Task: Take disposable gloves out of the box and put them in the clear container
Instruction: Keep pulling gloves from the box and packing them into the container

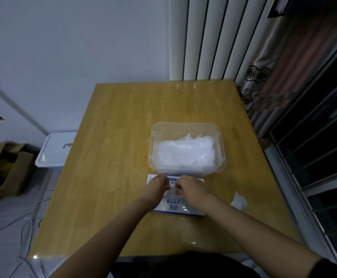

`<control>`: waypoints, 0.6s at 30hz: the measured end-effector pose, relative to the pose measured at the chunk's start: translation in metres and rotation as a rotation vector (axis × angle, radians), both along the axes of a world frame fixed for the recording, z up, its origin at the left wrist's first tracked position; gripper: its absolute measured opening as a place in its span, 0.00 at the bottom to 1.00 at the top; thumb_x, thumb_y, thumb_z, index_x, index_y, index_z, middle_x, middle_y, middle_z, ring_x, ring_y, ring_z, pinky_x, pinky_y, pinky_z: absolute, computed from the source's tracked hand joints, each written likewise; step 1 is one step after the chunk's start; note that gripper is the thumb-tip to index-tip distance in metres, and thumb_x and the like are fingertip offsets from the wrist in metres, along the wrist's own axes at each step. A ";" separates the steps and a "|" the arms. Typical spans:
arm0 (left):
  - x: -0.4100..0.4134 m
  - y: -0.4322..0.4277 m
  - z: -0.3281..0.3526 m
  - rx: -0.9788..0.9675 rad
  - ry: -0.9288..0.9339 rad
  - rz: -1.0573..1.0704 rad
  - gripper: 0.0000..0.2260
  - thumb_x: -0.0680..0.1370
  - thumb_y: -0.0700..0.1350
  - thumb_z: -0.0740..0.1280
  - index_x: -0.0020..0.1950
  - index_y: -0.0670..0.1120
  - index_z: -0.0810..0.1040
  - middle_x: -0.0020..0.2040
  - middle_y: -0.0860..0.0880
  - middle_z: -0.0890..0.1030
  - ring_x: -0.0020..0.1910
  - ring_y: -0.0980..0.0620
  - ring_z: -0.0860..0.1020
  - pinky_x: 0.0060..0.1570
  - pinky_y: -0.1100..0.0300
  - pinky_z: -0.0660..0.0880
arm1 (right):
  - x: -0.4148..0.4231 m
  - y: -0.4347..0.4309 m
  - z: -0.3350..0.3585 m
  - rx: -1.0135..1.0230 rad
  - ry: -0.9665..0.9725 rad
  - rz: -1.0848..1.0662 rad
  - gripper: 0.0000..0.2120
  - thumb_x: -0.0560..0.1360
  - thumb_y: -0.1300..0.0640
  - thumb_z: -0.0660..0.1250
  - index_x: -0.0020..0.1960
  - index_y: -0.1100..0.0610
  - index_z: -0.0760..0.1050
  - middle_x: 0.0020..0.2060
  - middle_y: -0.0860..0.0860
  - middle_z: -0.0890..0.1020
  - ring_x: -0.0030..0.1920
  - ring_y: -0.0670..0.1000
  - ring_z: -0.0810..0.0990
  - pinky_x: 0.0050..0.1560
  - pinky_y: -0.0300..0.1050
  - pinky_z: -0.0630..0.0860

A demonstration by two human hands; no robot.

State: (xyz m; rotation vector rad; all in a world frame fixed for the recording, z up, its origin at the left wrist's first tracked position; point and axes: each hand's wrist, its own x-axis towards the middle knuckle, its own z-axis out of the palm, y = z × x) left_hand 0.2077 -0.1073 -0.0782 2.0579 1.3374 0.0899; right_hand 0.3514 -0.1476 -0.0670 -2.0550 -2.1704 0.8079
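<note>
container (pixel 184 124) could be bumped toward the desk's (pixel 113 137) far edge if the box (pixel 176 207) is shoved by curled left hand (pixel 157 186) and right hand (pixel 192 190), hold unseen.

Left hand (pixel 156 186), right hand (pixel 191 188): both bare. Left forearm (pixel 107 227) bare as far as frame edge. Right forearm (pixel 254 223) bare up to black sleeve (pixel 329 266), lower right corner. Black garment (pixel 183 264) over torso, bottom centre: plain, dark, soft folds, detail too dim to read.
</note>
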 end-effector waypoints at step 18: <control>-0.020 -0.009 -0.018 0.089 0.145 -0.099 0.37 0.70 0.52 0.74 0.74 0.49 0.60 0.73 0.51 0.65 0.71 0.52 0.63 0.67 0.58 0.63 | 0.010 0.007 0.018 0.142 0.008 0.094 0.08 0.78 0.64 0.62 0.54 0.56 0.75 0.54 0.51 0.77 0.50 0.48 0.76 0.46 0.35 0.69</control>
